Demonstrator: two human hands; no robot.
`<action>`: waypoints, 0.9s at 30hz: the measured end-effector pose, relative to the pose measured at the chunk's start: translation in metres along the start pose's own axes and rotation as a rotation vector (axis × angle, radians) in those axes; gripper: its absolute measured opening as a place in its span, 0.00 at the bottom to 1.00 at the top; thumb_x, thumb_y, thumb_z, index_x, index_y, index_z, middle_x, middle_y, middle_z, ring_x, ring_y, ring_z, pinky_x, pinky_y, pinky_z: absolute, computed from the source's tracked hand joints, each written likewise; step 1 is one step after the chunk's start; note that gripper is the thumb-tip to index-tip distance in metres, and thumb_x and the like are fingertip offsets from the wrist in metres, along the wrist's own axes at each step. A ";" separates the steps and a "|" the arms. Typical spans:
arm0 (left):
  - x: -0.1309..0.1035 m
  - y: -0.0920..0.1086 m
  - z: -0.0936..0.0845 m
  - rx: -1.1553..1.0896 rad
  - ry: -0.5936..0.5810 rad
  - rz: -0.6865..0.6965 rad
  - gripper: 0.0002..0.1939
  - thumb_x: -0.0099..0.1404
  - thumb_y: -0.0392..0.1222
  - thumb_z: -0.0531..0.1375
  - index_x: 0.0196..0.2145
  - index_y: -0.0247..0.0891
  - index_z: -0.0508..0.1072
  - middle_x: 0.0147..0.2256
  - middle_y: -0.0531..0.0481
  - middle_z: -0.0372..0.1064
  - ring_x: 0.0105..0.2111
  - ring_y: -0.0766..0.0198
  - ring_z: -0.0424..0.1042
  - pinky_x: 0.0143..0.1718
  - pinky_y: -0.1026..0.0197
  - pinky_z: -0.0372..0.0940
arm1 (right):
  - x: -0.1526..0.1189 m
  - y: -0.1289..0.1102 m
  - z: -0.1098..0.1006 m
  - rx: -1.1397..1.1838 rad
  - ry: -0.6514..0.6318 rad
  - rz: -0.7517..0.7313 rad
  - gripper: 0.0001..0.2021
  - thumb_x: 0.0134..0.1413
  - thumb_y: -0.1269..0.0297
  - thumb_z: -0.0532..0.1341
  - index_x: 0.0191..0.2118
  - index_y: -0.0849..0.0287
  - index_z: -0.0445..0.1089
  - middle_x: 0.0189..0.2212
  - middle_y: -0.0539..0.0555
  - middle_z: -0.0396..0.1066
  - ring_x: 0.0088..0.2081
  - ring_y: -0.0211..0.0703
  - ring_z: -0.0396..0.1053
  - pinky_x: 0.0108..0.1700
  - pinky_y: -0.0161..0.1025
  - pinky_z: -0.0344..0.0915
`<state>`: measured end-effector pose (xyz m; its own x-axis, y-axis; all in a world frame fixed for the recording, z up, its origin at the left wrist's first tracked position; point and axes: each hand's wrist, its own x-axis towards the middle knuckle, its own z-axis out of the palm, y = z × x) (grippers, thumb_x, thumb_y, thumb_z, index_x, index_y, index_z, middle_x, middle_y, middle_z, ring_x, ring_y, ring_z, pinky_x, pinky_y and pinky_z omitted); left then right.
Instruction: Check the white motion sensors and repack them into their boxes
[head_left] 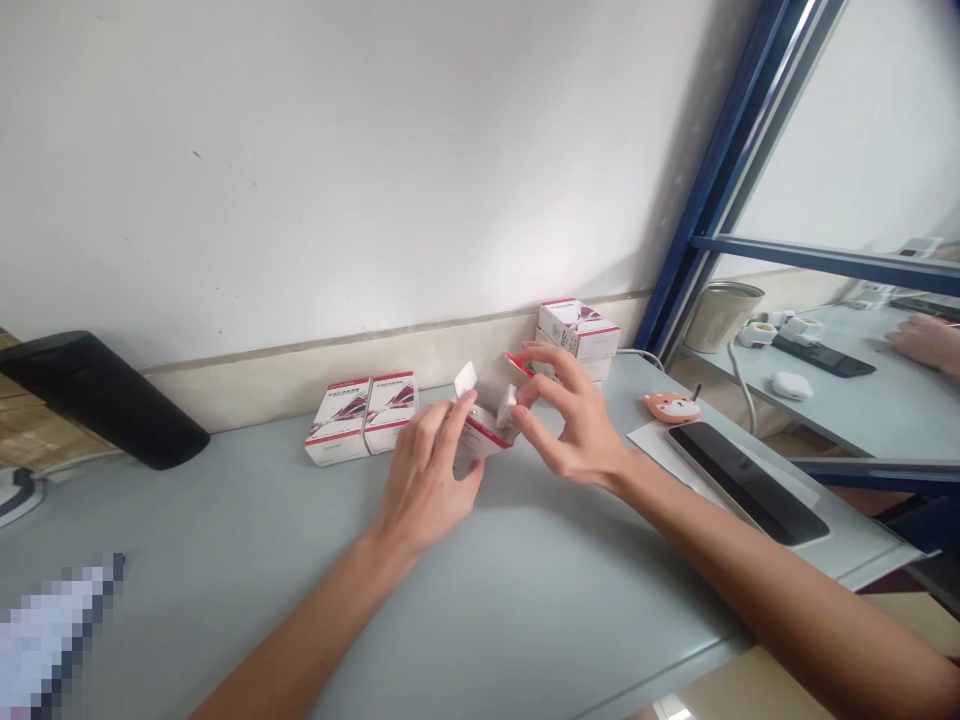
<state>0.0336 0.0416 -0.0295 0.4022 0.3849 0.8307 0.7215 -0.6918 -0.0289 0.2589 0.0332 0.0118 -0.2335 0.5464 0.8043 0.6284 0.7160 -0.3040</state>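
My left hand grips a small red-and-white carton from the left, thumb below and fingers above. The carton's top is open, and a white flap sticks up. Fingers of my right hand pinch a small white piece at the carton's opening; whether it is a separate item or part of the packaging, I cannot tell. To the left, two similar cartons lie side by side near the wall. More of the same cartons are stacked behind my right hand.
On the grey table, a black cylindrical object leans at the left. A black phone-like device and an orange-and-white animal-shaped item lie right. Beyond the blue frame stand a beige cup and another person's hand.
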 end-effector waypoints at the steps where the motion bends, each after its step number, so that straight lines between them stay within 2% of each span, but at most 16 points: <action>1: 0.000 0.000 0.000 0.001 0.000 -0.014 0.51 0.65 0.33 0.68 0.77 0.49 0.46 0.56 0.40 0.66 0.57 0.47 0.72 0.61 0.46 0.70 | 0.001 0.001 -0.001 0.018 -0.008 0.022 0.05 0.66 0.62 0.61 0.37 0.52 0.71 0.59 0.60 0.69 0.64 0.59 0.67 0.62 0.59 0.68; 4: -0.002 -0.003 0.001 0.011 0.001 -0.021 0.52 0.65 0.34 0.68 0.77 0.50 0.45 0.55 0.39 0.65 0.57 0.46 0.71 0.61 0.45 0.70 | 0.004 0.003 -0.004 0.062 -0.079 0.062 0.01 0.62 0.66 0.61 0.39 0.52 0.69 0.57 0.60 0.70 0.58 0.57 0.71 0.57 0.55 0.71; 8: -0.002 -0.006 0.002 0.035 0.015 0.008 0.51 0.65 0.34 0.67 0.77 0.48 0.46 0.55 0.39 0.65 0.56 0.47 0.71 0.60 0.46 0.69 | 0.005 0.004 -0.007 0.071 -0.191 0.025 0.23 0.57 0.73 0.60 0.57 0.50 0.68 0.61 0.60 0.66 0.59 0.56 0.69 0.58 0.54 0.71; 10: -0.002 -0.007 0.002 0.056 0.021 0.048 0.51 0.65 0.33 0.67 0.77 0.47 0.46 0.54 0.39 0.66 0.54 0.47 0.72 0.59 0.47 0.68 | 0.005 0.005 -0.008 0.047 -0.260 0.008 0.26 0.59 0.73 0.60 0.62 0.47 0.69 0.63 0.59 0.64 0.61 0.55 0.69 0.60 0.54 0.71; 14: -0.001 -0.008 0.001 0.092 0.017 0.097 0.50 0.66 0.32 0.66 0.77 0.45 0.46 0.53 0.39 0.67 0.53 0.48 0.73 0.57 0.48 0.68 | 0.005 0.009 -0.010 0.035 -0.335 0.042 0.20 0.66 0.67 0.61 0.61 0.46 0.73 0.60 0.59 0.66 0.60 0.54 0.70 0.60 0.53 0.71; 18: -0.001 -0.009 0.001 0.125 0.003 0.136 0.50 0.66 0.32 0.66 0.78 0.44 0.46 0.52 0.39 0.68 0.52 0.48 0.73 0.56 0.49 0.68 | 0.005 0.013 -0.011 0.072 -0.343 0.078 0.13 0.66 0.62 0.64 0.55 0.50 0.72 0.60 0.59 0.67 0.62 0.56 0.70 0.60 0.52 0.72; 21: -0.001 -0.009 0.001 0.131 -0.002 0.131 0.50 0.66 0.32 0.66 0.78 0.45 0.45 0.52 0.40 0.69 0.51 0.48 0.73 0.56 0.49 0.68 | 0.005 0.013 -0.010 0.083 -0.335 0.070 0.13 0.66 0.62 0.64 0.54 0.50 0.70 0.61 0.59 0.66 0.62 0.56 0.70 0.59 0.51 0.72; 27: -0.002 -0.009 0.001 0.147 -0.006 0.134 0.50 0.66 0.31 0.66 0.77 0.45 0.47 0.52 0.39 0.69 0.51 0.48 0.73 0.56 0.49 0.68 | 0.003 0.013 -0.006 0.089 -0.356 0.128 0.12 0.69 0.63 0.62 0.55 0.48 0.71 0.57 0.57 0.68 0.53 0.49 0.75 0.56 0.49 0.73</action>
<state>0.0270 0.0479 -0.0311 0.5037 0.2994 0.8104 0.7355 -0.6407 -0.2204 0.2705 0.0417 0.0132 -0.4103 0.7393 0.5340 0.6059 0.6586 -0.4462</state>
